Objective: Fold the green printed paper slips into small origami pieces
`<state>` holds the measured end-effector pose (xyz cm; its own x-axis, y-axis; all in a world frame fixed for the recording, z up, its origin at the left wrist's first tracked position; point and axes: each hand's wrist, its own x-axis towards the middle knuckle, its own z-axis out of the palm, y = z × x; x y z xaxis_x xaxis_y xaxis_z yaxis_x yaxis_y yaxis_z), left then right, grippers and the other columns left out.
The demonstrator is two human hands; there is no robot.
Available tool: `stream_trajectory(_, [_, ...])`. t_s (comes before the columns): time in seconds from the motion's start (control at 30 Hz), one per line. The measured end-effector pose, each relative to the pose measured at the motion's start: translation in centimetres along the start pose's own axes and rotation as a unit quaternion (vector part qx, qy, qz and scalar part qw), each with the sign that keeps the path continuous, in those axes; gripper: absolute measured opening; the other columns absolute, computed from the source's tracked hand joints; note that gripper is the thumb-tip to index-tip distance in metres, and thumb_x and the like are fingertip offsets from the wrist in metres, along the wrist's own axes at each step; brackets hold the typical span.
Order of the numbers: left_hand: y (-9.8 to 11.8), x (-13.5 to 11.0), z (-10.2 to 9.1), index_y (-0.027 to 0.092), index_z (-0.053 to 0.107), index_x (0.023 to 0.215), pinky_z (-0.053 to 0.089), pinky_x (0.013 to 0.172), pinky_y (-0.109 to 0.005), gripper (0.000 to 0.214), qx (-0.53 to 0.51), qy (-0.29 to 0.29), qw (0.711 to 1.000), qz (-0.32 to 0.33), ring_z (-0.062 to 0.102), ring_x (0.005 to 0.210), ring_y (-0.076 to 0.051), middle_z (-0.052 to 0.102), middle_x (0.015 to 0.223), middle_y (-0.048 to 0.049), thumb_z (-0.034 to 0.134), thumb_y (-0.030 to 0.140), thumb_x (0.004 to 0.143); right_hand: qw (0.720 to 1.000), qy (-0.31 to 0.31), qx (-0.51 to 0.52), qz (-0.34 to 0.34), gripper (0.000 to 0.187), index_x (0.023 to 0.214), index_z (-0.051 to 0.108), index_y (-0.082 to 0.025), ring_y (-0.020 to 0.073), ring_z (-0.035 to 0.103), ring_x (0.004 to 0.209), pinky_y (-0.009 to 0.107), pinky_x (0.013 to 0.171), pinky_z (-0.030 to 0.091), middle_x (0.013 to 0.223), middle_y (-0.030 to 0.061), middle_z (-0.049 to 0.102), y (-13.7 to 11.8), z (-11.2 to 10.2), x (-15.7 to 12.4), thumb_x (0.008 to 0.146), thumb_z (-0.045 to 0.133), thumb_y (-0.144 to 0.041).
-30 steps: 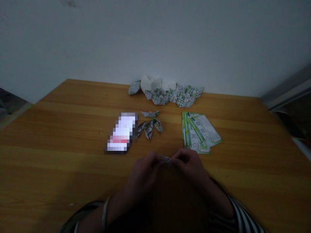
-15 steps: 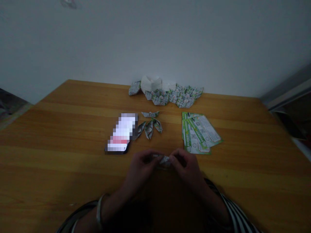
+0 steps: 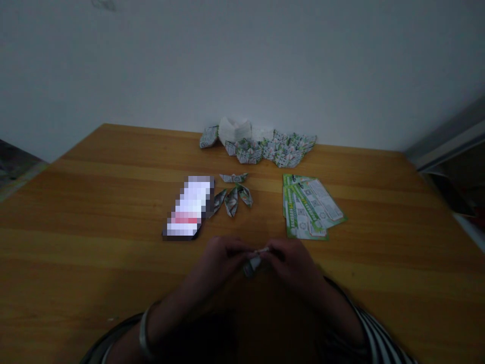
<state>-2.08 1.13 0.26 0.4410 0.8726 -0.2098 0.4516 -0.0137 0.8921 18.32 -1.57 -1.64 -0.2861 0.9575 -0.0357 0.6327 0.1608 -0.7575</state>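
Note:
A small folded piece of printed paper is pinched between both hands near the front of the table. My left hand grips its left side between thumb and fingers. On the other side, my right hand pinches its upper right edge. The fingers hide part of the paper, and its exact folded form is too dim to make out. Beyond the hands lie several folded paper boats, pointed at both ends. Flat green-and-white printed leaflets overlap one another to the right.
A phone with a lit, blurred screen lies left of the folded pieces. Against the wall at the table's back edge stands a row of interlocked folded paper with white parts. The wooden table extends to both sides.
The folded paper has turned in my fingers, its lower part now hanging down toward me. Both hands have shifted slightly and keep their pinch. The objects on the table stay in place.

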Motion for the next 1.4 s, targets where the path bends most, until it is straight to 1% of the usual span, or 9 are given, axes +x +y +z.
stream_trajectory(0.23, [-0.3,-0.3,0.9,0.020,0.078,0.082,0.047,0.063,-0.024,0.020,0.074,0.052,0.995,0.032,0.067,0.067,-0.017,0.077,0.077,-0.0042,0.058,0.020,0.084,0.996,0.051,0.075,0.008,0.030,0.067,0.062,-0.017,0.0122,0.053,0.056,0.023,0.055,0.033,0.060,-0.0009,0.060,-0.1,0.6,0.1,0.093,0.052,-0.028])
stream_trajectory(0.47, [-0.2,-0.2,1.1,0.018,0.076,0.080,0.047,0.065,-0.026,0.018,0.091,0.042,0.995,0.024,0.069,0.070,-0.018,0.077,0.078,-0.0048,0.058,0.017,0.083,0.994,0.086,0.065,-0.010,0.033,0.062,0.058,-0.016,0.0108,0.047,0.053,0.025,0.054,0.029,0.055,-0.0023,0.052,-0.1,1.1,0.1,0.092,0.050,-0.027])
stream_trajectory(0.7, [0.2,-0.9,1.8,0.018,0.069,0.076,0.046,0.061,-0.024,0.014,0.090,0.160,0.981,0.069,0.065,0.065,-0.016,0.071,0.071,-0.0018,0.056,0.014,0.082,0.983,0.087,0.159,0.001,0.021,0.066,0.069,-0.016,0.0148,0.057,0.066,0.024,0.060,0.041,0.066,0.0012,0.062,-0.9,1.4,-0.2,0.082,0.069,-0.029])
stream_trajectory(0.83, [0.3,-1.3,2.1,0.018,0.067,0.076,0.046,0.061,-0.023,0.013,0.085,0.195,0.972,0.096,0.064,0.063,-0.014,0.070,0.069,-0.0003,0.057,0.013,0.083,0.958,0.087,0.270,0.045,0.016,0.076,0.075,-0.016,0.0162,0.064,0.068,0.024,0.060,0.047,0.073,0.0027,0.070,-1.4,2.0,-0.5,0.081,0.069,-0.029])
stream_trajectory(0.97, [0.5,-1.3,2.1,0.019,0.066,0.074,0.048,0.063,-0.022,0.012,0.053,0.244,0.963,0.101,0.064,0.065,-0.014,0.069,0.069,0.0001,0.059,0.015,0.083,0.942,0.101,0.300,0.116,0.019,0.079,0.076,-0.016,0.0175,0.065,0.062,0.025,0.056,0.049,0.070,0.0028,0.073,-2.0,2.5,-0.7,0.075,0.076,-0.034])
stream_trajectory(1.07, [0.6,-1.0,1.9,0.019,0.068,0.075,0.049,0.063,-0.022,0.012,0.026,0.240,0.967,0.084,0.065,0.066,-0.015,0.070,0.070,-0.0003,0.060,0.017,0.085,0.939,0.118,0.295,0.131,0.019,0.079,0.077,-0.016,0.0176,0.065,0.058,0.025,0.052,0.049,0.067,0.0030,0.073,-2.0,2.6,-0.8,0.076,0.075,-0.035])
stream_trajectory(1.23, [0.4,-0.9,1.4,0.021,0.073,0.102,0.052,0.073,-0.028,0.020,0.127,0.206,0.964,0.114,0.066,0.084,-0.020,0.071,0.093,-0.0067,0.066,0.022,0.083,0.979,0.185,0.086,0.013,0.014,0.078,0.077,-0.018,0.0185,0.066,0.063,0.027,0.058,0.049,0.070,0.0047,0.074,-0.8,1.5,-0.6,0.084,0.068,-0.026])
stream_trajectory(1.3, [0.3,-1.0,1.3,0.023,0.071,0.112,0.052,0.071,-0.028,0.031,0.151,0.187,0.964,0.113,0.066,0.082,-0.020,0.071,0.093,-0.0066,0.069,0.021,0.081,0.979,0.191,-0.001,-0.073,0.014,0.086,0.078,-0.019,0.0205,0.068,0.072,0.030,0.068,0.052,0.079,0.0070,0.076,-0.3,0.9,-0.5,0.086,0.064,-0.020])
stream_trajectory(1.4, [0.1,-1.3,1.2,0.023,0.074,0.102,0.053,0.070,-0.023,0.020,0.095,0.147,0.978,0.112,0.069,0.075,-0.016,0.075,0.085,-0.0026,0.062,0.017,0.087,0.962,0.210,-0.051,-0.169,0.020,0.094,0.078,-0.021,0.0218,0.067,0.083,0.033,0.075,0.052,0.086,0.0082,0.076,0.1,0.3,-0.3,0.087,0.061,-0.015])
